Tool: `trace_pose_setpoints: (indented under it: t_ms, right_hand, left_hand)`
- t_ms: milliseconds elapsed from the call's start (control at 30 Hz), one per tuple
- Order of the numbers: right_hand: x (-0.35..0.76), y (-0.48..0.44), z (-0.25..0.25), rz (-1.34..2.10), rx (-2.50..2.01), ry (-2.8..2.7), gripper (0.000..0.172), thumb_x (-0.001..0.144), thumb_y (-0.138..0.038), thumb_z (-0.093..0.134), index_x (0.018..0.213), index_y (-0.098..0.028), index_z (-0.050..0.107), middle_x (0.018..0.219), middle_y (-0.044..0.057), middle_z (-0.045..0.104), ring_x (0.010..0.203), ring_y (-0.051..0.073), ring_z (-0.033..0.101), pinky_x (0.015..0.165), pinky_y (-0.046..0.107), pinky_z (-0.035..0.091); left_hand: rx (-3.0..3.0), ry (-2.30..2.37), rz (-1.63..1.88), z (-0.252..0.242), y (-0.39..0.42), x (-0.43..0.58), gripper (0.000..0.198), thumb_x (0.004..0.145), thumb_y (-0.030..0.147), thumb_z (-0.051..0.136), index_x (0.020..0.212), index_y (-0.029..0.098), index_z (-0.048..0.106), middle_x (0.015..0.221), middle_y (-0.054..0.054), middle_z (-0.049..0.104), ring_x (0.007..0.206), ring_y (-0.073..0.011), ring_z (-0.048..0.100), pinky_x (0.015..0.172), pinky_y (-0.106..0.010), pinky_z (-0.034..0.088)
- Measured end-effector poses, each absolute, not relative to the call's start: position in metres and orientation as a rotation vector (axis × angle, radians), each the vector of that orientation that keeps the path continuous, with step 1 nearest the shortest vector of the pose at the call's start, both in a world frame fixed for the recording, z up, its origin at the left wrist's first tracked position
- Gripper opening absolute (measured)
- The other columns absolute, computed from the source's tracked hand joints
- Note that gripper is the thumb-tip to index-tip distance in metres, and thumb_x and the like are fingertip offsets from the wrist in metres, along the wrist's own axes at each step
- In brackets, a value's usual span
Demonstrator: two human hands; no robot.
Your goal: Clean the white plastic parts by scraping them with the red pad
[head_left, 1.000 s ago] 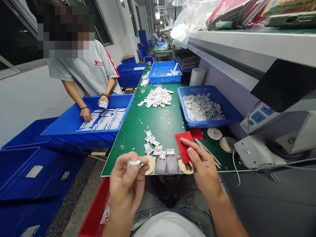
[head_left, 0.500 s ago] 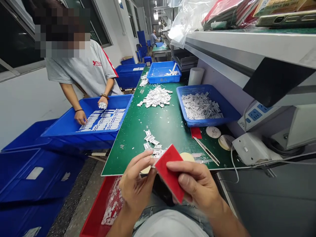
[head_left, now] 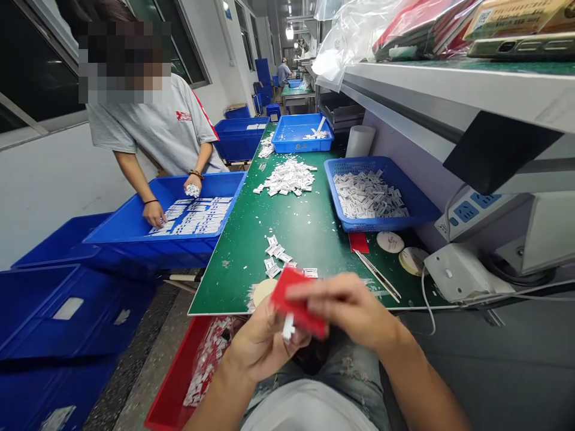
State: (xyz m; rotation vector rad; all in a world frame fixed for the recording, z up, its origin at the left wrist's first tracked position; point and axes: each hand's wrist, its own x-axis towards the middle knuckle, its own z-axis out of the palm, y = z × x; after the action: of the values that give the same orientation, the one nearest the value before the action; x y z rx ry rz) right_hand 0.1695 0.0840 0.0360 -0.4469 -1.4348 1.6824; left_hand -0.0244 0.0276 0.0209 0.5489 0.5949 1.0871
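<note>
My right hand (head_left: 359, 314) grips a flat red square pad (head_left: 286, 280), fingers laid across its top face and blurred by motion. Just under it, my left hand (head_left: 254, 350) is closed around a small white plastic piece (head_left: 288, 328), whose end sticks out below the pad. The pad covers the rest of that piece and my left fingertips. Beyond my hands, a few loose white pieces (head_left: 272, 267) lie on the green tabletop (head_left: 233, 257), near a round cream disc (head_left: 264, 291).
A blue basket (head_left: 339, 224) of white pieces stands right, with tweezers (head_left: 377, 275) before it. Farther back are a heap of pieces (head_left: 290, 178) and a blue tray (head_left: 303, 145). Left, another person (head_left: 153, 131) handles pieces in a blue bin (head_left: 166, 245). A red bin (head_left: 168, 383) sits below.
The red pad has come down over the white piece, blurring with my right hand. My left hand has turned from fingers raised to palm up beneath the pad.
</note>
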Motion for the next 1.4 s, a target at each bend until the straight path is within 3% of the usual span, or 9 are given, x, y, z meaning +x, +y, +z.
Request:
trace_pose_setpoints:
  t_ms: [433,533,667,833,967,1100,1167,1233,1400]
  right_hand:
    - [0.172,0.092,0.039,1.467,-0.734,-1.504,0.023,0.092,-0.039,0.081,0.108,-0.026,0.089,0.078,0.002,0.082,0.056,0.011,0.061,0.052,0.02,0.05]
    - [0.17,0.09,0.029,1.247,-0.949,-1.096,0.022,0.095,-0.037,0.078,0.112,-0.029,0.088,0.085,0.002,0.082,0.057,0.009,0.059,0.056,0.02,0.053]
    - [0.166,0.067,0.016,1.352,-0.814,-0.901,0.025,0.094,-0.041,0.081,0.117,-0.035,0.086,0.077,0.0,0.077,0.05,0.005,0.054,0.047,0.015,0.046]
    - [0.163,0.046,0.019,1.59,-0.647,-0.921,0.021,0.095,-0.045,0.079,0.108,-0.032,0.088,0.063,-0.001,0.07,0.043,0.005,0.048,0.038,0.012,0.034]
    - [0.162,0.04,0.035,1.579,-0.661,-0.891,0.021,0.093,-0.044,0.081,0.109,-0.032,0.088,0.074,0.001,0.072,0.051,0.007,0.053,0.043,0.014,0.04]
    - [0.157,0.027,0.047,1.728,-0.432,-1.033,0.026,0.097,-0.037,0.077,0.122,-0.037,0.084,0.061,-0.003,0.063,0.041,0.006,0.04,0.036,0.016,0.027]
    - [0.154,0.024,0.047,1.738,-0.313,-1.094,0.027,0.097,-0.036,0.078,0.122,-0.035,0.084,0.059,-0.003,0.064,0.039,0.007,0.039,0.037,0.018,0.032]
    - [0.151,0.027,0.045,1.73,-0.283,-1.204,0.027,0.095,-0.038,0.08,0.12,-0.031,0.086,0.066,0.0,0.073,0.044,0.009,0.052,0.043,0.02,0.046]
    - [0.15,0.047,0.036,1.338,-0.791,-1.103,0.025,0.097,-0.038,0.078,0.12,-0.033,0.085,0.096,0.002,0.086,0.068,0.013,0.071,0.064,0.022,0.061]
  left_hand:
    - [0.717,0.483,1.029,0.02,0.026,-0.034,0.053,0.075,0.03,0.097,0.097,0.023,0.049,0.065,0.005,0.066,0.051,-0.0069,0.057,0.05,-0.013,0.043]
    - [0.839,0.435,1.181,0.027,0.022,-0.042,0.045,0.075,0.025,0.096,0.096,0.024,0.056,0.062,0.004,0.066,0.065,-0.0135,0.068,0.054,-0.015,0.05]
    - [0.641,0.612,1.549,0.037,0.024,-0.045,0.041,0.074,0.02,0.095,0.107,0.026,0.071,0.076,0.003,0.069,0.072,-0.0107,0.071,0.063,-0.015,0.058]
    - [0.385,0.69,1.377,0.033,0.028,-0.032,0.032,0.072,0.026,0.097,0.091,0.023,0.071,0.082,0.002,0.071,0.077,-0.0097,0.073,0.073,-0.017,0.062]
    - [0.652,0.874,1.56,0.024,0.026,-0.018,0.035,0.066,0.024,0.101,0.089,0.022,0.075,0.078,0.002,0.076,0.068,-0.0105,0.074,0.069,-0.018,0.061]
    - [1.102,1.121,1.779,0.026,0.02,-0.01,0.018,0.075,0.017,0.094,0.081,0.022,0.078,0.081,-0.001,0.081,0.081,-0.0177,0.079,0.076,-0.024,0.063]
    - [1.265,1.163,1.855,0.027,0.016,-0.009,0.016,0.078,0.013,0.089,0.081,0.025,0.078,0.082,0.0,0.082,0.086,-0.0201,0.079,0.083,-0.03,0.065]
    - [1.441,1.167,1.935,0.025,0.013,-0.011,0.021,0.081,0.008,0.085,0.088,0.027,0.08,0.087,0.001,0.084,0.086,-0.0205,0.08,0.085,-0.034,0.065]
    - [1.778,1.258,2.052,0.008,0.008,-0.022,0.048,0.076,-0.007,0.08,0.106,0.032,0.082,0.102,0.003,0.086,0.096,-0.0256,0.082,0.094,-0.046,0.065]
